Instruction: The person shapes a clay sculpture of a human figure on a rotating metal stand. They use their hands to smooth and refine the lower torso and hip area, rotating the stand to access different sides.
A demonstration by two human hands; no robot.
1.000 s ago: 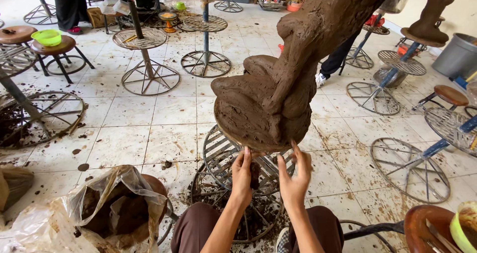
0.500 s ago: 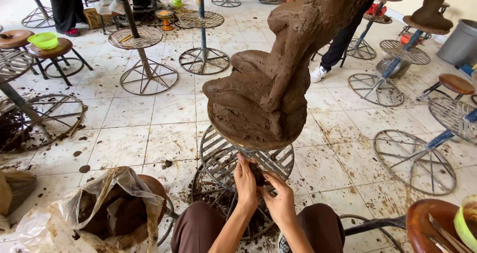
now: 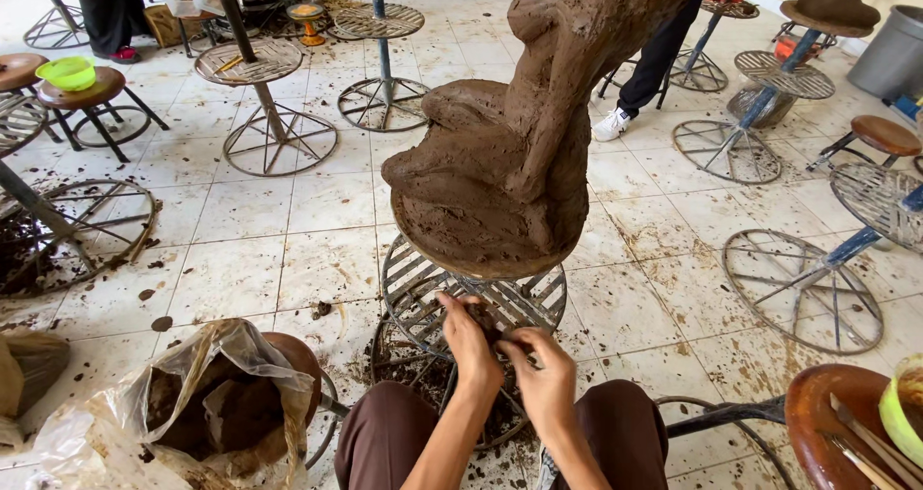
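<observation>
A tall brown clay sculpture [image 3: 524, 134] stands on a round board atop a metal slatted turntable stand [image 3: 423, 283] in front of me. Below the board, my left hand [image 3: 466, 341] and my right hand [image 3: 540, 375] meet over my knees. Both hands pinch and work a small dark lump of clay [image 3: 486, 322] between the fingers. The hands are smeared with clay and sit apart from the sculpture itself.
A plastic bag of wet clay [image 3: 216, 403] rests on a stool at my lower left. A stool with wooden tools [image 3: 846, 423] is at lower right. Other metal stands [image 3: 274, 115], stools, a green bowl [image 3: 67, 72] and a person's legs [image 3: 654, 67] surround me on the clay-spattered tiled floor.
My hands dropped from the underside of the sculpture board and came together lower down, closing on a small lump of clay. The view has tilted down slightly.
</observation>
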